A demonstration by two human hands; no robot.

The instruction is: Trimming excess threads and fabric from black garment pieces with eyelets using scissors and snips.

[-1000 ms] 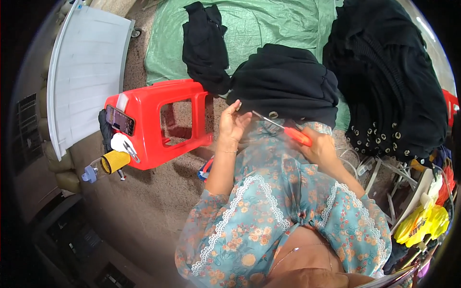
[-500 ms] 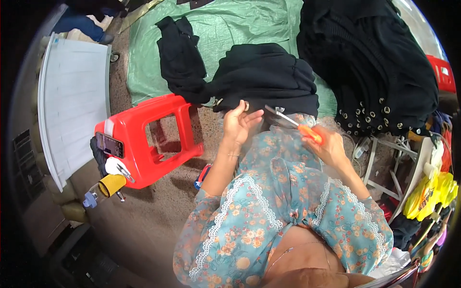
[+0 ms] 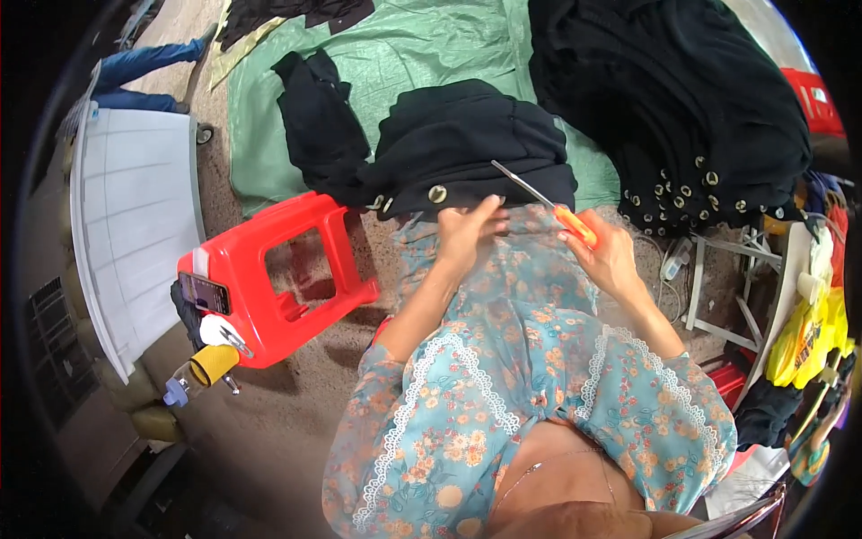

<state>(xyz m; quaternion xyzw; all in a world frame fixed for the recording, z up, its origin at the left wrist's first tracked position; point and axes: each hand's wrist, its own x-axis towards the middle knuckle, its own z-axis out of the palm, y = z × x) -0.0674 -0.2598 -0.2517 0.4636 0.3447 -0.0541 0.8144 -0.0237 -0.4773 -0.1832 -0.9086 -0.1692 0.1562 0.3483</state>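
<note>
My right hand (image 3: 603, 256) grips an orange-handled tool (image 3: 575, 225) with a long, thin metal blade. Its tip points up and left, over a bunched black garment (image 3: 476, 135). Whether the blade is single or a closed pair cannot be made out. Just below the garment's near edge is my left hand (image 3: 462, 238), its fingers apart and their tips by the cloth; whether they touch it is unclear. A round gold-rimmed button (image 3: 437, 193) shows on that edge, left of the fingertips. The garment lies at my knees, over my blue floral dress (image 3: 503, 287).
On the left lies a red plastic stool (image 3: 260, 269) with a phone (image 3: 205, 293) on its side. A bottle (image 3: 202, 366) is beside it. At right, a heap of black garments (image 3: 673, 90) with several metallic buttons hangs above a white metal frame (image 3: 727, 292). Green sheeting (image 3: 440, 45) covers the floor ahead.
The left hand has moved right along the garment's edge, uncovering a button. The tool's blade has swung up over the cloth. My view has shifted slightly, and more of a person's blue-trousered legs shows.
</note>
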